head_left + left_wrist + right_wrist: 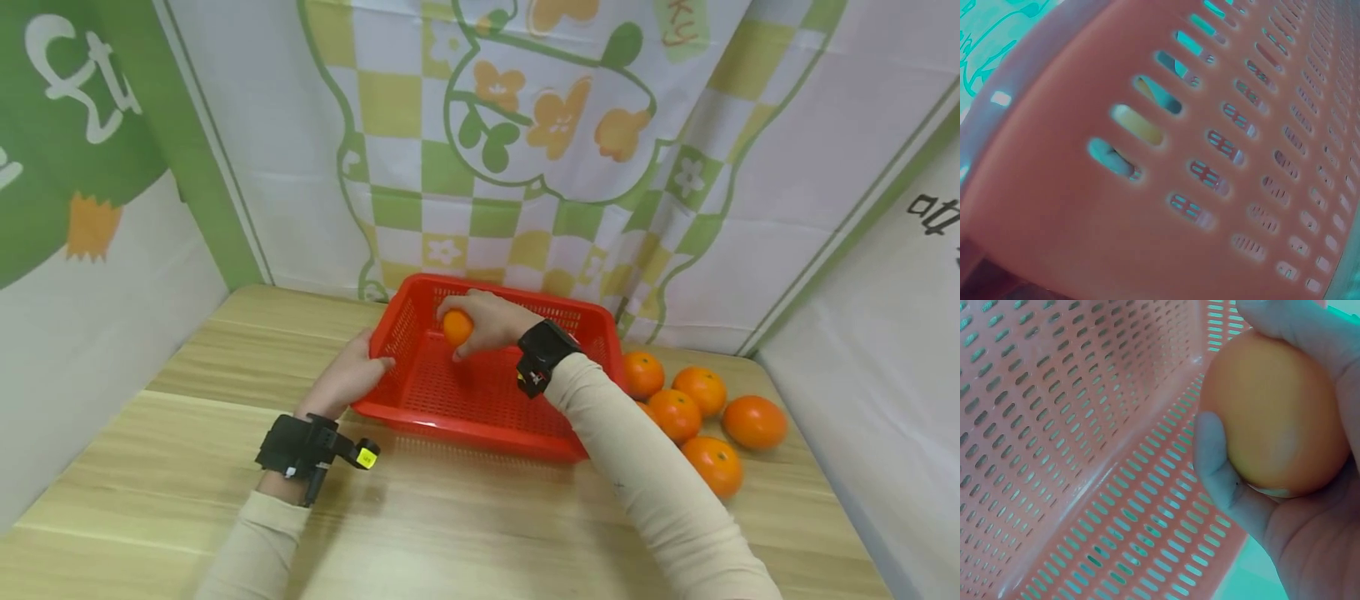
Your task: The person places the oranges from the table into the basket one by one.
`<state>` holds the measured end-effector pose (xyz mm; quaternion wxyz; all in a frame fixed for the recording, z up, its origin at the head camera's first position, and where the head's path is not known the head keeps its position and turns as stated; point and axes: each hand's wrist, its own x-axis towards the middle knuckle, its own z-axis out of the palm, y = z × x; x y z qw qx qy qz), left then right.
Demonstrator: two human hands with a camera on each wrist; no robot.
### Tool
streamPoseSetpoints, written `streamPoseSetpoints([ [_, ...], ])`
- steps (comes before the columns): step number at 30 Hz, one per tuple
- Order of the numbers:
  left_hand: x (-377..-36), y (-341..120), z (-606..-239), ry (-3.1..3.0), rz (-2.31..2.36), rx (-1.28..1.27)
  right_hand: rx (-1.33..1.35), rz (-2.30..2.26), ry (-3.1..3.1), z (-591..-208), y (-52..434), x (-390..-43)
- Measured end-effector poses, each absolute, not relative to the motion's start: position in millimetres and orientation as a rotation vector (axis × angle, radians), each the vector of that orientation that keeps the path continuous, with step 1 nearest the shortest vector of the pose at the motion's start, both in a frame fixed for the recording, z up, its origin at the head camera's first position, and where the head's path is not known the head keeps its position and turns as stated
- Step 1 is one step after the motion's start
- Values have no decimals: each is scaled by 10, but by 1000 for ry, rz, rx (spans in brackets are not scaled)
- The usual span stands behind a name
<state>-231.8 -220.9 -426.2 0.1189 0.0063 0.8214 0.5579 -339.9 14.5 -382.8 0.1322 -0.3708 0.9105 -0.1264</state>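
A red plastic basket [480, 433] with slotted walls stands on the wooden table. At its left end my left hand [351, 372] grips the wall, thumb over the rim and fingers outside. My right hand [491, 321] holds an orange [457, 327] above the basket floor, towards the left end. The right wrist view shows the orange [1275, 412] between thumb and fingers, with the slotted basket floor [1147, 531] below. Only the slotted wall [1085, 206] fills the left wrist view; the left hand itself is mostly hidden there.
Several oranges [676, 415] lie on the table right of the basket, partly behind the right sleeve [645, 475]. A patterned curtain [555, 150] hangs right behind the basket. Panels [885, 350] stand at both sides of the table [450, 533].
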Motion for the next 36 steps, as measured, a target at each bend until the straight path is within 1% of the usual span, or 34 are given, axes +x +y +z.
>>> streamPoseSetpoints([
  [9, -2298, -2233, -4296, 2377, 1648, 5, -1043, -343, 2617, -3927, 82, -3406],
  [26, -2292, -2186, -4313, 2379, 1641, -7, -1066, -328, 2622, -4187, 31, -3511],
  [30, -2298, -2185, -4319, 2394, 1629, -19, -1113, -299, 2632, -4265, -20, -3545],
  [36, -2325, -2214, -4297, 2422, 1619, 9, -1136, -266, 2653, -4244, -147, -3563],
])
